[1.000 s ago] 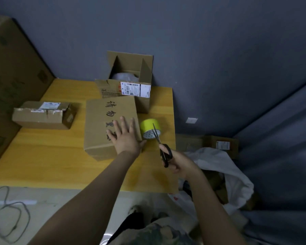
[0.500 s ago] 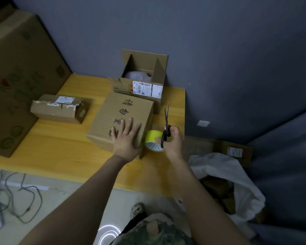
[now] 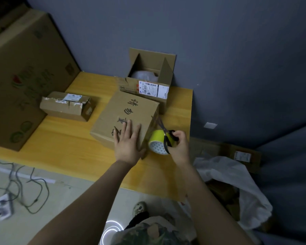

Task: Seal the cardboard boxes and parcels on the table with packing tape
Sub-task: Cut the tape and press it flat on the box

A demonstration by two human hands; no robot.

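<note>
Holds both hands apart. Presses the left hand flat, fingers straight and spread, on the near top of the closed box marked with handwritten characters, mid-way along the wooden table. Grips black-handled scissors in the right hand, fingers curled round the handles, blades pointing up and left toward that box's right edge. Shows the yellow tape roll on its side just right of the box, under the scissors. Shows also an open box with a shipping label at the wall, a small parcel to the left, and a large carton at far left.
</note>
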